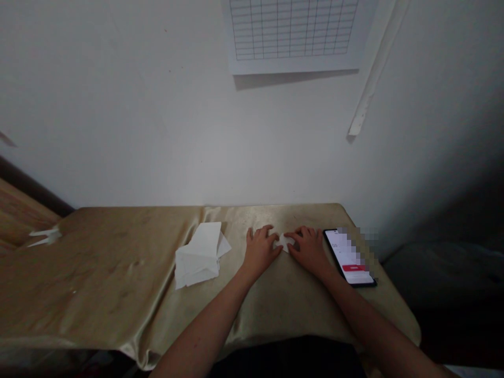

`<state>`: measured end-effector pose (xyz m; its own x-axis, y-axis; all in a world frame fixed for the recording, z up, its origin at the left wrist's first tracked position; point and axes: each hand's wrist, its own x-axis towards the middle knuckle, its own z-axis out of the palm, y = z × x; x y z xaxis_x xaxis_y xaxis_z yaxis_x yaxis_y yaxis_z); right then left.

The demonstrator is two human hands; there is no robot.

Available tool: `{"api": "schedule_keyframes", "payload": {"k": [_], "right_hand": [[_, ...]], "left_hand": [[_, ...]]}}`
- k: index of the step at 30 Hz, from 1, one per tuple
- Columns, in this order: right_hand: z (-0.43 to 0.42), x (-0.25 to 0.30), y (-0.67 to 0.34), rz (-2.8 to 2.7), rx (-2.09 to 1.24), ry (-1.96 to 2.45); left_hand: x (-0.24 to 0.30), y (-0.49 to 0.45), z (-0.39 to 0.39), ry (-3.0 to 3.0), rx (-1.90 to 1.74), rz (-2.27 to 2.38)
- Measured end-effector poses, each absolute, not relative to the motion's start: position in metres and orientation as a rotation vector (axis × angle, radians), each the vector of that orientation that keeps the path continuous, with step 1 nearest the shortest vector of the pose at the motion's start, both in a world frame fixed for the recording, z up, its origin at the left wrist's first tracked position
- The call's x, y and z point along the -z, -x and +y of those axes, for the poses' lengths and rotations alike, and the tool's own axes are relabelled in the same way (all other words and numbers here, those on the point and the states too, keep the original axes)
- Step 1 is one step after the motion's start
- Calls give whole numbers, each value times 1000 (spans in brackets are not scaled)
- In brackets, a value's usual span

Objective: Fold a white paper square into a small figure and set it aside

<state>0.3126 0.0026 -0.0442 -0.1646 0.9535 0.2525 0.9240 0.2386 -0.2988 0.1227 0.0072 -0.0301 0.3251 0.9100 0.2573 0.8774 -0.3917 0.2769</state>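
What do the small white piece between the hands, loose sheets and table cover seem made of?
Loose sheets: thin matte paper, by their crisp edges.
Small white piece: likely the same, equally pale, but too small to confirm.
Table cover: satiny gold fabric or vinyl; its sheen and folds fit either.

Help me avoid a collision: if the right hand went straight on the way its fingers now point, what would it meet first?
The right hand would first meet the small white paper piece at its fingertips, then probably the left hand, though exact depth is unclear.
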Motion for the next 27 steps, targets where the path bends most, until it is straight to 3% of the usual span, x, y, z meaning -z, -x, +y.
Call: {"api": "schedule_keyframes", "payload": {"k": [12,27], "right_hand": [[5,39,-310,-2203,-103,1788],[-7,26,-318,-2197,175,1778]], "left_hand": [[31,-125,7,-2587,-461,1765],[29,-124,5,-2564,-434,1813]]}}
